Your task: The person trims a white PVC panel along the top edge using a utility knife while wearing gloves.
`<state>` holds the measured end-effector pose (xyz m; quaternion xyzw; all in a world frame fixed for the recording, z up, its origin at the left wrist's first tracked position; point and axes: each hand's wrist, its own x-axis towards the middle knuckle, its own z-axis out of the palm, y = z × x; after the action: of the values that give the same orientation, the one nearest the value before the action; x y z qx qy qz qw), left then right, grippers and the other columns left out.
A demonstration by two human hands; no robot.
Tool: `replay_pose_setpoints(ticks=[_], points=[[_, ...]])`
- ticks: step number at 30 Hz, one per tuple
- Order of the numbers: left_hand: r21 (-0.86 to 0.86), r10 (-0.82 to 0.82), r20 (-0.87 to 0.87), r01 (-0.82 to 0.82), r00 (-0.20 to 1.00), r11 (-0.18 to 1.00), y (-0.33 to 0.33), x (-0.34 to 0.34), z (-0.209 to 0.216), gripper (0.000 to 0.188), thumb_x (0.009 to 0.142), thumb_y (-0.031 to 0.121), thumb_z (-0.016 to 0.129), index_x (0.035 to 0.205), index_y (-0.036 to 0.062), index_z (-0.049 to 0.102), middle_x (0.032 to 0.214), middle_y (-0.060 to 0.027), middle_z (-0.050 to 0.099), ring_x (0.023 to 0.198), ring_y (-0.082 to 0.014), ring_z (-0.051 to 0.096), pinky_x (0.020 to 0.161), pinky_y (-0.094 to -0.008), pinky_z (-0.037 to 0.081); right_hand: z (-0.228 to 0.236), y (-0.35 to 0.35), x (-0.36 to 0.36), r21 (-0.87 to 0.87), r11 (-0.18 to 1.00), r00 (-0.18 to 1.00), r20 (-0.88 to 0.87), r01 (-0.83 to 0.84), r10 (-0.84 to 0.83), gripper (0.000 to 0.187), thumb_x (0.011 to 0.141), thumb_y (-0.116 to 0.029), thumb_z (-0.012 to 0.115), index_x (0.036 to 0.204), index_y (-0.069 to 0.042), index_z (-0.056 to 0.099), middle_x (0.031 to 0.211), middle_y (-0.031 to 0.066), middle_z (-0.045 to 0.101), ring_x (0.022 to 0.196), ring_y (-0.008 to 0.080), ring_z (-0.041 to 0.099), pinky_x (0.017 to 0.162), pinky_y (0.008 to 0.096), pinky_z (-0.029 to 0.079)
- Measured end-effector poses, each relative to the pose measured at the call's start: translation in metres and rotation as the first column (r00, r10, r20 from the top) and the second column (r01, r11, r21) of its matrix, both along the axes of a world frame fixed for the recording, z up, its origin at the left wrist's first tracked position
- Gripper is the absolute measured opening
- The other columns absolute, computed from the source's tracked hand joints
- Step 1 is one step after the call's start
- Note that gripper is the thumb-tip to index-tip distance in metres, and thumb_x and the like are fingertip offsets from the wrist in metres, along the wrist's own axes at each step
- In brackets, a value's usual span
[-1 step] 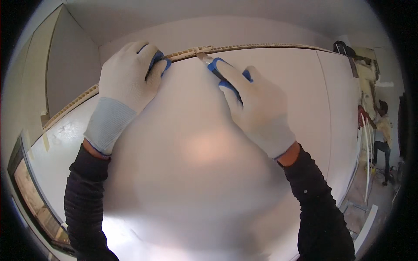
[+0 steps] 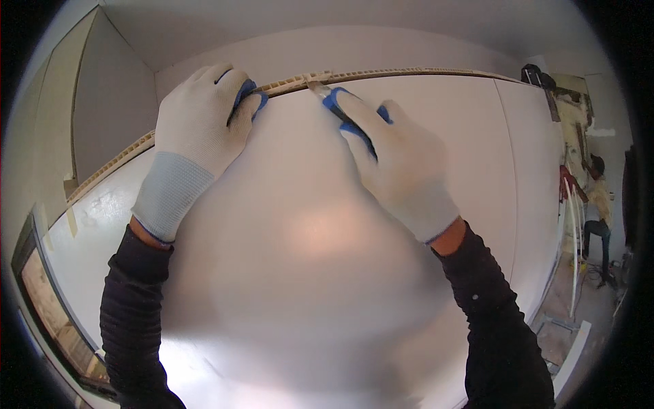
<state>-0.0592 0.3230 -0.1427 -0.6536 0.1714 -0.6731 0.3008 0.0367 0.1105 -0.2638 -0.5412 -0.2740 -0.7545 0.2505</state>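
Note:
A big white panel [image 2: 293,184] stands in front of me, and a tan corrugated strip [image 2: 381,72] runs along its top edge. My left hand [image 2: 201,129], in a white glove with blue on the fingers, is closed over that edge with the thumb on the near side, pinching the strip. In a matching glove, my right hand [image 2: 402,163] grips a knife [image 2: 318,89] with a short flat blade. The blade tip touches the strip just right of my left hand. Most of the knife's handle is hidden in the glove.
A grey wall recess [image 2: 112,102] is at the upper left, above a framed window-like opening [image 2: 58,300]. Far right, another person [image 2: 599,198] stands near thin white upright poles [image 2: 573,238]. A black object [image 2: 538,76] sits by the panel's right end.
My right hand and the knife have shifted very slightly to the left along the strip. The left hand stays where it was.

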Motion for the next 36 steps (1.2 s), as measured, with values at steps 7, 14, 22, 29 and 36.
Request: replay_pose_setpoints(ticks=[7,14,22,29,36], points=[[-0.022,-0.014,0.006,0.014,1.000,1.000,-0.007,-0.007,-0.001,0.025,0.096,0.029,0.066,0.104,0.0057,0.068,0.101,-0.0124,0.070,0.096,-0.0305,0.069,0.083,-0.0428,0.056,-0.001,-0.008,-0.002,-0.015,1.000,0.998,-0.058,-0.024,0.023,0.041,0.093,-0.018,0.070,0.134,-0.016,0.066,0.090,0.0108,0.064,0.072,0.0290,0.064,0.065,0.0366,0.052],[-0.091,-0.018,-0.068,0.011,0.998,0.996,-0.024,-0.002,-0.007,0.026,0.097,0.031,0.064,0.102,0.0062,0.069,0.100,-0.0121,0.070,0.096,-0.0303,0.069,0.083,-0.0436,0.056,-0.012,-0.005,-0.002,-0.044,0.997,0.996,-0.052,0.064,-0.066,0.054,0.093,-0.020,0.070,0.144,-0.011,0.055,0.101,0.0156,0.064,0.080,0.0335,0.066,0.071,0.0407,0.054],[-0.016,-0.064,0.019,0.064,0.998,0.998,-0.010,0.012,-0.001,0.029,0.100,0.034,0.060,0.100,0.0064,0.070,0.094,-0.0115,0.069,0.094,-0.0316,0.069,0.083,-0.0450,0.056,-0.027,-0.018,-0.006,-0.099,0.980,0.969,-0.164,0.171,-0.185,0.056,0.095,-0.022,0.070,0.147,-0.014,0.054,0.099,0.0165,0.063,0.074,0.0341,0.065,0.065,0.0429,0.053],[-0.064,-0.031,-0.021,0.030,0.999,0.997,-0.010,0.008,0.002,0.030,0.101,0.035,0.059,0.102,0.0071,0.070,0.095,-0.0118,0.071,0.095,-0.0330,0.069,0.083,-0.0467,0.056,-0.033,-0.022,-0.010,-0.103,0.992,0.985,-0.148,0.077,-0.092,0.048,0.094,-0.019,0.069,0.141,-0.010,0.060,0.096,0.0160,0.065,0.077,0.0350,0.066,0.068,0.0400,0.054],[-0.062,0.009,-0.229,-0.023,0.973,0.998,-0.023,0.007,0.021,0.035,0.101,0.035,0.059,0.117,0.0056,0.072,0.111,-0.0169,0.072,0.106,-0.0340,0.069,0.094,-0.0434,0.055,-0.031,-0.008,-0.007,-0.068,0.988,0.977,-0.172,-0.139,0.126,0.049,0.094,-0.023,0.069,0.140,-0.010,0.058,0.096,0.0158,0.064,0.076,0.0347,0.065,0.066,0.0421,0.053]])
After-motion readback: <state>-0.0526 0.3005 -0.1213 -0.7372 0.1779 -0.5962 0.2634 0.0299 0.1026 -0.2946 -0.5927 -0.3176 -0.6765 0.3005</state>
